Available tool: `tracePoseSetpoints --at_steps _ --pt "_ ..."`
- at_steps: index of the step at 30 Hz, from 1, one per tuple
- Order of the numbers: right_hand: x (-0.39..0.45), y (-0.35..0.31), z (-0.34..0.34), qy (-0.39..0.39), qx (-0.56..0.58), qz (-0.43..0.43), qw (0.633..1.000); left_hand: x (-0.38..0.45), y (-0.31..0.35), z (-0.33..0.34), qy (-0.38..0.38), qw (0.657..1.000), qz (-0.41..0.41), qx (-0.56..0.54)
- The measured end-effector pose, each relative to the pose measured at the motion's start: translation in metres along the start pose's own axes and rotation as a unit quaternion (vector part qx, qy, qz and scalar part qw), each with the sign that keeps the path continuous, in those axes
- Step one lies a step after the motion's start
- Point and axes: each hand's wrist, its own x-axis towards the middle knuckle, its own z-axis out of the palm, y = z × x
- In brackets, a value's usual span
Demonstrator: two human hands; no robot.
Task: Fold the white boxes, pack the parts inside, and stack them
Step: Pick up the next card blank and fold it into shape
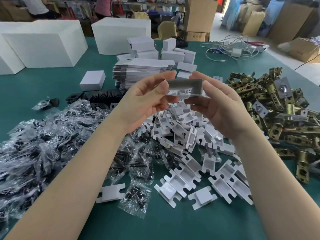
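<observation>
A small white box [184,89], open end toward the camera, is held above the table's [173,226] middle, pinched between the left hand [147,99] and right hand [216,104]. Below lie white card inserts [183,135]; bagged black parts [52,144] spread toward the left edge, brass latches [277,108] toward the right edge, flat box blanks [142,70] behind.

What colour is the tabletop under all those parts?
Dark teal green table covering, clearest in the head view.

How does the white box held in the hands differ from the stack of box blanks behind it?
The held box is opened into a hollow shape, up off the table between the left hand and right hand; the stack of blanks lies flat, many sheets piled on the table. Both are white card.
</observation>
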Motion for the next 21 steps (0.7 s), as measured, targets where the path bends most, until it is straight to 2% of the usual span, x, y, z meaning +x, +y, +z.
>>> tracePoseSetpoints --at_steps 10,15,21 --pt "-0.003 -0.004 0.0 -0.017 -0.072 0.018 0.997 0.0 0.003 -0.001 -0.016 0.997 -0.048 0.063" --pt "-0.001 0.0 0.005 0.001 -0.142 0.008 0.99 0.004 -0.005 0.003 0.059 0.993 -0.063 0.08" --pt "0.0 0.002 0.006 0.031 -0.145 -0.012 0.989 0.004 -0.006 0.006 0.058 0.992 -0.037 0.105"
